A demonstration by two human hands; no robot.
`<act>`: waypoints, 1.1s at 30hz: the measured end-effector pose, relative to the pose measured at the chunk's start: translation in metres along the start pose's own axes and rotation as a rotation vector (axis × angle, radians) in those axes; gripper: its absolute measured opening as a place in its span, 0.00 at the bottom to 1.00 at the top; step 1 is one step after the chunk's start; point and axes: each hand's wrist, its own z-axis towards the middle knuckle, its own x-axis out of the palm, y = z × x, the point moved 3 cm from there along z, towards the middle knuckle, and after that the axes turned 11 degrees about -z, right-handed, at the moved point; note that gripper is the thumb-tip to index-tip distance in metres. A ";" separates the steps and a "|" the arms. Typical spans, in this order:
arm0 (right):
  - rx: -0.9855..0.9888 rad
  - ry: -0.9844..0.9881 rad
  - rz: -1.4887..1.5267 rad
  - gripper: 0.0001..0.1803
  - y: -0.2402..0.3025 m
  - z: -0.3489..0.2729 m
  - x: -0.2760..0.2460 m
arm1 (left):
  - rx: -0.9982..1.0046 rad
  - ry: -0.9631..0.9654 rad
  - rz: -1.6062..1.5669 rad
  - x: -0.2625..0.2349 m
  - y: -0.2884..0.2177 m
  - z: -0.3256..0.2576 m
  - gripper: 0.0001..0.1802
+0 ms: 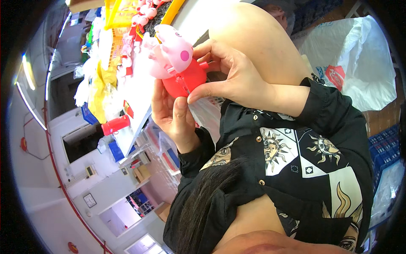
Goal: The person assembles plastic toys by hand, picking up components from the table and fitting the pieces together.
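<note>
A pink pig figure (pixel 179 63) with a rounded red body is held up in front of my chest. My right hand (pixel 239 74) grips the red body from the right, its thumb low on the body and its fingers by a small red arm that sticks out. From below and the left, my left hand (pixel 175 116) supports the figure, with the thumb against the red body's lower edge and the fingers partly hidden behind it. The head has a darker pink round cheek. A thin, shiny streak shows on the body's front; I cannot tell what it is.
On the white worktable (pixel 135 91) at the left are red and pink toy parts (pixel 146 15), a yellow basket (pixel 120 15), yellow plastic (pixel 101 84) and a red cylindrical piece (pixel 115 125). A white plastic bag (pixel 359 55) and blue crates (pixel 385 146) are at the right. Another person's head (pixel 279 15) shows at the top.
</note>
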 end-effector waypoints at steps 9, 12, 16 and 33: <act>0.045 -0.061 0.130 0.28 -0.008 0.004 -0.002 | -0.012 0.041 0.100 0.006 0.001 0.010 0.30; 0.136 0.013 0.176 0.28 -0.009 0.008 -0.003 | 0.036 0.143 0.302 0.005 -0.001 0.013 0.28; 0.160 0.069 0.239 0.28 -0.013 0.012 -0.002 | 0.125 0.186 0.652 0.016 -0.011 0.011 0.26; 0.600 0.146 0.301 0.29 -0.026 -0.003 0.030 | 0.291 0.127 0.864 -0.023 -0.001 -0.007 0.34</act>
